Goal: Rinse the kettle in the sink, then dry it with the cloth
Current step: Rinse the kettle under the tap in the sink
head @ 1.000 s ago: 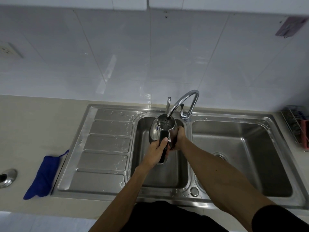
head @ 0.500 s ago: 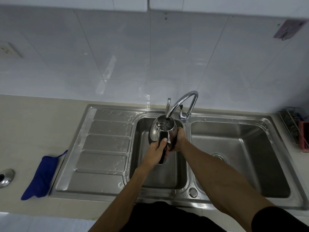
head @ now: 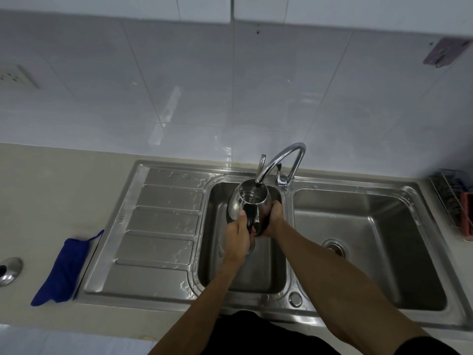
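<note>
The steel kettle (head: 249,198) is held upright over the left basin of the sink (head: 243,272), its open mouth right under the curved tap (head: 284,160). A thin stream of water runs from the spout into it. My left hand (head: 238,235) grips the kettle's black handle. My right hand (head: 273,219) clasps the kettle's right side. The blue cloth (head: 66,270) lies folded on the counter, left of the drainboard.
A ribbed wet drainboard (head: 158,226) sits left of the basin, and a second basin (head: 363,242) with a drain lies to the right. A wire rack (head: 455,201) stands at the far right. A round metal object (head: 9,270) rests at the left edge.
Both hands and the kettle have stayed under the tap; only the view has shifted slightly.
</note>
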Demonstrator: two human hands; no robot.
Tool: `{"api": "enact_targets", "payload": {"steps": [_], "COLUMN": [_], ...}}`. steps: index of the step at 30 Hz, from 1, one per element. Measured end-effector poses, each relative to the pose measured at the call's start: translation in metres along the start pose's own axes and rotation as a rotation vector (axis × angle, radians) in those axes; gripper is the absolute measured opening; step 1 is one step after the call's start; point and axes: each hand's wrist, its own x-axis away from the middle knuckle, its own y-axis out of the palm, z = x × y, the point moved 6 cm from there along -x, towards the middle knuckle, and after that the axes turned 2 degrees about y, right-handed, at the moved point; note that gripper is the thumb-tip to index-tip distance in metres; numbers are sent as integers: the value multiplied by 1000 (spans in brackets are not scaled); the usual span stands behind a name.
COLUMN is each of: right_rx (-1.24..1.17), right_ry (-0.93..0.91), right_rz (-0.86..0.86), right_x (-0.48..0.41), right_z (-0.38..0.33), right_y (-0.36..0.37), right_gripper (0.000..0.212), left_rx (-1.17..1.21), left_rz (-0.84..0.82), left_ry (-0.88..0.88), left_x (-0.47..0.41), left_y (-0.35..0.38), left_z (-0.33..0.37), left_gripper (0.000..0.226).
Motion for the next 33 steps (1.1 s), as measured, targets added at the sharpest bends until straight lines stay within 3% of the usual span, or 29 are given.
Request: {"api": "enact_targets", "payload": {"steps": [7, 12, 15, 18, 22, 26, 33], "right_rx": [152, 393, 628, 823, 940, 1034, 1087], "right_ry": [-77, -352, -557, -678, -727, -726, -762], "right_rz": [43, 57, 237, 255, 256, 235, 297], "right_x": [-15, -13, -2, -3, -5, -20, -29], "right_z": [-17, -76, -126, -156, -172, -178, -177], "right_y": [-16, -20, -18, -2, 17, 23, 17], "right_gripper": [51, 35, 20, 14, 44, 33, 41], "left_rx": [25, -8, 10, 25, 21, 46, 6], "left_rz": [178, 215, 204, 203, 218, 220, 221], "left_ry": [61, 79, 77, 61, 52, 54, 36], "left_x": [1, -3, -5, -5, -7, -6, -9], "left_y": [1, -1, 0, 1, -1, -4, -3], "left_z": [3, 5, 5, 4, 2, 5, 5], "left_gripper": [51, 50, 49, 48, 50, 49, 53]}}
